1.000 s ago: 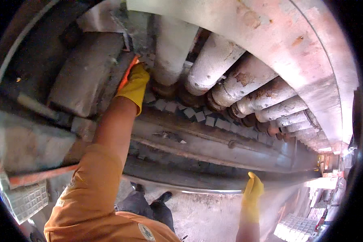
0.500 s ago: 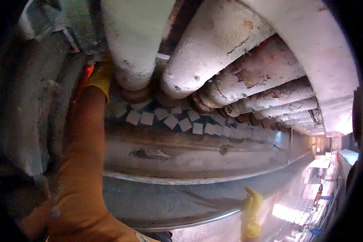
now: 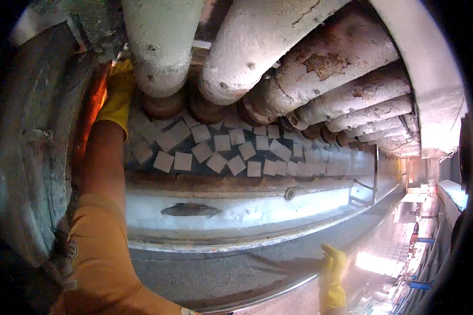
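My left hand (image 3: pixel 118 94), in a yellow glove, reaches up at the left beside a glowing orange gap (image 3: pixel 97 100). Its fingers end near a small pale object (image 3: pixel 123 52) by the first pipe, and whether they grip it I cannot make out. The orange-sleeved left arm (image 3: pixel 97 231) crosses the left side. At the lower right my right hand (image 3: pixel 332 275), also yellow-gloved, is held up with its fingers stretched upward and nothing visible in it. It is just over the metal edge of the grey ledge (image 3: pixel 236 273).
Thick, flaking whitish pipes (image 3: pixel 242 42) slant overhead toward the right. Pale square tiles (image 3: pixel 222 143) lie scattered on a dark surface below them. A metal rail bracket (image 3: pixel 374 176) stands at the right. A dark rough slab (image 3: pixel 26 147) borders the left.
The view has shifted, so the pipes sit higher and more of the tiles shows. My left glove shows more fully beside the glow. My right hand stays in nearly the same place.
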### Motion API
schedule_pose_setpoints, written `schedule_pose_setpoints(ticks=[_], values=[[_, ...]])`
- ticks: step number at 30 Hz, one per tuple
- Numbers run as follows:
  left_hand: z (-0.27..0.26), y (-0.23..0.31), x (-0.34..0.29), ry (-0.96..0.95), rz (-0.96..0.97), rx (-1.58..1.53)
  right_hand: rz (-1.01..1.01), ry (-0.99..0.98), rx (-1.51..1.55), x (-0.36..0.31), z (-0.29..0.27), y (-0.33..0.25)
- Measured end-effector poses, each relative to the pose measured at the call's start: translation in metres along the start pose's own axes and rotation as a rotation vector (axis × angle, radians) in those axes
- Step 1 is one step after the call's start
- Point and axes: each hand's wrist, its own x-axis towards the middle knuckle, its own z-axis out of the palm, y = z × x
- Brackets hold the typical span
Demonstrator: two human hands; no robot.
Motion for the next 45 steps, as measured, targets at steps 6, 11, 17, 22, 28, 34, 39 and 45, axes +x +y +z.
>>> schedule_pose_setpoints(ticks=[6, 11, 17, 22, 28, 34, 39, 45], values=[[0.002, 0.000, -0.022, 0.102, 0.071, -0.054, -0.025, 0.019, -0.003, -0.025, -0.001, 0.007], [-0.015, 0.014, -0.102, 0.210, 0.086, 0.198, -0.066, -0.005, -0.036, -0.039, 0.001, 0.025], [-0.053, 0.040, -0.129, 0.130, -0.052, -0.137, -0.081, 0.058, 0.018, -0.043, 0.007, 0.023], [-0.057, 0.039, -0.167, 0.263, -0.046, -0.101, -0.132, 0.065, 0.001, -0.037, 0.005, 0.029], [-0.076, 0.076, -0.218, -0.109, -0.178, -0.077, -0.185, 0.165, 0.066, -0.044, 0.020, 0.047], [-0.136, 0.094, -0.243, -0.281, -0.058, -0.282, -0.206, 0.273, 0.117, -0.036, 0.024, 0.042], [-0.213, 0.116, -0.294, -0.520, 0.150, -0.388, -0.248, 0.354, 0.205, -0.033, 0.041, 0.056], [-0.350, 0.123, -0.380, -0.545, 0.367, -0.561, -0.378, 0.462, 0.216, -0.020, 0.044, 0.048]])
